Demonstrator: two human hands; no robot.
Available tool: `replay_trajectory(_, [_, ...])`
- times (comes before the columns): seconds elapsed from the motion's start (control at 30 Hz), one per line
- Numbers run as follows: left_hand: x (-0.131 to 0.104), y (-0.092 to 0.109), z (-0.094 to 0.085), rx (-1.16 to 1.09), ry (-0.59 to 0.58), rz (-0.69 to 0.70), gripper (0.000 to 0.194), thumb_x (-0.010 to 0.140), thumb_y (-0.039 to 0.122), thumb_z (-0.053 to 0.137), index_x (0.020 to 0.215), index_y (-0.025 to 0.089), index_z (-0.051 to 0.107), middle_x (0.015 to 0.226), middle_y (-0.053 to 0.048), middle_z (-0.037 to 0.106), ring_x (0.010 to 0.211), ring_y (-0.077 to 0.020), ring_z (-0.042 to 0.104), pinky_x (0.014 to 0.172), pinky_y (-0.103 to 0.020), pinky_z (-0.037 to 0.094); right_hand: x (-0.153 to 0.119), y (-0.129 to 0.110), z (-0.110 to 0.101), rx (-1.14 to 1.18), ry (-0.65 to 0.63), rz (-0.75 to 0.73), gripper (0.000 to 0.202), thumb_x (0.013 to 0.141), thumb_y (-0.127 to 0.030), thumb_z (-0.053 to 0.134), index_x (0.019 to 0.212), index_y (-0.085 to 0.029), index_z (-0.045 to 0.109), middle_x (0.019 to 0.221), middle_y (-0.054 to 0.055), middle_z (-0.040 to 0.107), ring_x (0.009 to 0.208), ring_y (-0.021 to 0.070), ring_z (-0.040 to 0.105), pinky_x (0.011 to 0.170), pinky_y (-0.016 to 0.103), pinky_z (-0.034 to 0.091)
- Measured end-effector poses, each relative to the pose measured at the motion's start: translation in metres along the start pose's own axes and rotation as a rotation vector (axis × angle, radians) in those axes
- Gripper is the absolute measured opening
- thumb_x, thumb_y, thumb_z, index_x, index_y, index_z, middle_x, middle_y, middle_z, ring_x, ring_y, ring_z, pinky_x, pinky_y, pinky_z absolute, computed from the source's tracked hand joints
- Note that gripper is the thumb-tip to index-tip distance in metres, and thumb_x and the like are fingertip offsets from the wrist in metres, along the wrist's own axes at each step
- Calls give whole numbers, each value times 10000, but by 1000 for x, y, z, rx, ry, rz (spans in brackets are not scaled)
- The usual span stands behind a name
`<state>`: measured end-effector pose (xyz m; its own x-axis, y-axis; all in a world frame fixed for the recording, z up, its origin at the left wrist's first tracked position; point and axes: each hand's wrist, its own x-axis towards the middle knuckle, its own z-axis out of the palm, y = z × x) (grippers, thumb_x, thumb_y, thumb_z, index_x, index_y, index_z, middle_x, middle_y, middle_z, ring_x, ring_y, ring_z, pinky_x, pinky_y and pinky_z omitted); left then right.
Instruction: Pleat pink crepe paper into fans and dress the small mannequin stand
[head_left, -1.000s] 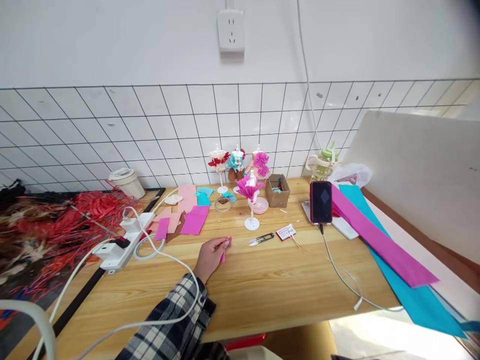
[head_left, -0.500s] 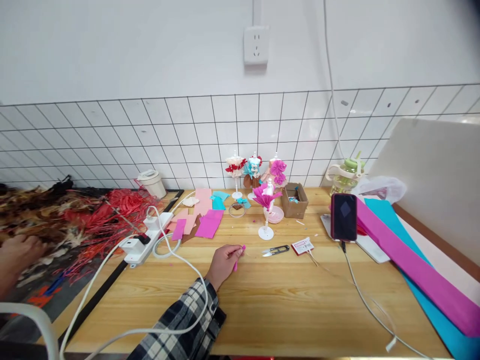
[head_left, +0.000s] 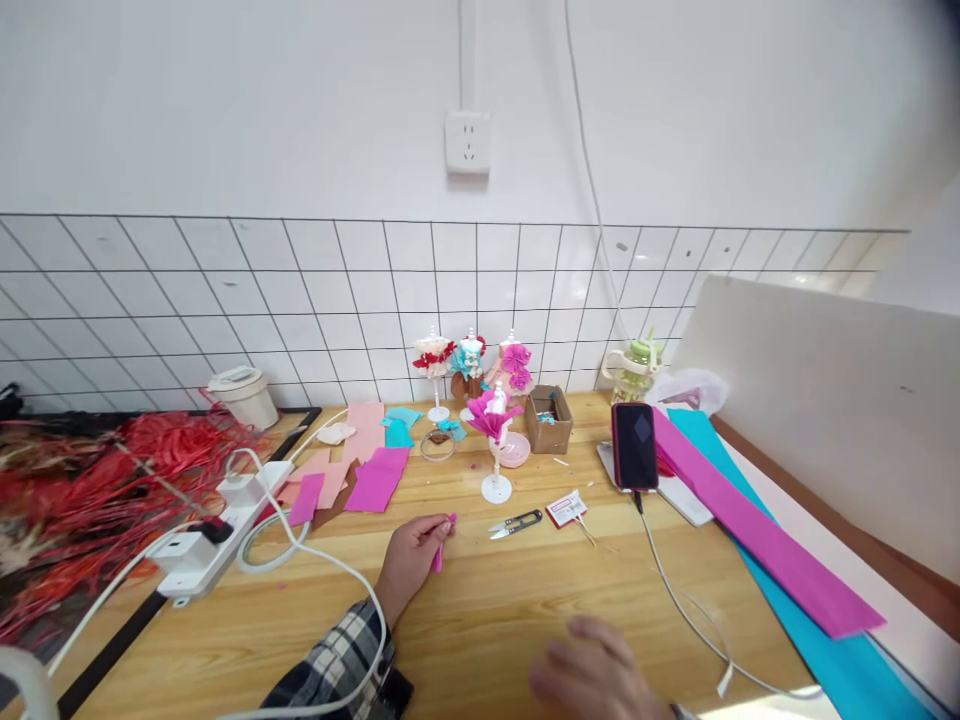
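My left hand (head_left: 414, 558) rests on the wooden table (head_left: 480, 620), its thumb and fingers pinching a small magenta crepe paper piece (head_left: 438, 558) with its end rolled up. My right hand (head_left: 592, 670) is over the table's front part, blurred, its fingers apart and nothing visible in them. Between the hands and the back lie thread snips (head_left: 516, 524) and a small labelled card (head_left: 568, 508) with thread trailing from it. A white mini dress form (head_left: 496, 488) stands behind the snips, wearing magenta crepe paper (head_left: 491, 418).
Three decorated dress forms (head_left: 469, 365) stand at the back beside a cardboard box (head_left: 550, 436) and a pink dish (head_left: 514, 450). Left are paper scraps (head_left: 379, 480), a power strip (head_left: 225, 530) and red fibres (head_left: 150, 480). Right are a phone (head_left: 634, 447) and long crepe sheets (head_left: 765, 520).
My right hand has come into view at the bottom. The view has turned right, and another person's hand at the left has left the picture. My left hand keeps its pinch.
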<state>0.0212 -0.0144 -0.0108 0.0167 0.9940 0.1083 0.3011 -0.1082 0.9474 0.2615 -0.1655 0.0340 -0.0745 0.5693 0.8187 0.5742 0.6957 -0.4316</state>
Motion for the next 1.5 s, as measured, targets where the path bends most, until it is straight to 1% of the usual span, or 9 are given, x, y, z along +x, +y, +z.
replay_trajectory(0.1, [15,5,4,18,40,31,359,772,485,604,875,174,751,577,-14,697,408,-145,550,541,-290,505,32,22,29,45,-36,37,412,823,-163,544,1188,-354,552,997,50,665,931,235,630,809,456,535])
replay_trajectory(0.17, [22,4,3,65,115,105,334,773,469,614,888,190,757,597,-19,704,536,-181,629,666,-317,534,52,30,53,90,32,191,276,857,-150,473,1097,-263,553,961,72,645,902,219,613,764,402,517])
replay_trajectory(0.3, [26,-8,-5,171,114,229,273,766,453,630,845,229,764,875,-60,757,855,-236,681,832,-361,525,72,40,109,143,-176,176,159,866,-167,469,954,-220,590,879,50,636,861,200,580,779,355,461])
replay_trajectory(0.5, [25,-9,-11,216,145,337,256,814,429,591,856,238,755,980,-65,733,981,-229,640,936,-389,475,60,74,163,219,-43,503,169,879,-250,483,1020,-201,560,1001,80,619,963,207,565,856,358,451])
replay_trajectory(0.7, [20,3,1,213,77,364,234,809,399,600,797,217,747,827,-69,735,835,-220,651,825,-355,497,56,90,159,345,-231,505,185,802,-290,635,969,-210,649,968,48,688,916,206,617,843,349,466])
replay_trajectory(0.9, [8,12,5,266,-9,400,230,855,362,567,801,212,733,758,-49,720,771,-192,649,772,-329,496,53,95,154,455,-200,564,153,781,-315,650,862,-190,686,832,45,683,746,173,608,731,307,478])
replay_trajectory(1.07, [6,16,3,428,-16,503,239,876,346,548,795,208,727,724,-52,709,742,-193,633,738,-342,480,56,90,150,525,-150,610,296,719,-287,683,992,-184,633,825,19,637,701,145,569,700,285,467])
replay_trajectory(1.23, [2,23,1,672,-31,599,193,871,299,562,810,228,730,797,-45,729,813,-215,627,892,-441,410,54,86,152,632,-145,746,267,694,-266,628,931,-193,527,671,-42,565,596,124,522,604,256,414])
replay_trajectory(1.5, [-2,32,0,755,-20,703,209,910,252,509,903,241,718,866,-21,744,877,-180,664,1053,-473,278,55,89,152,776,-131,833,292,665,-267,631,895,-208,461,650,-65,537,585,109,504,604,242,401])
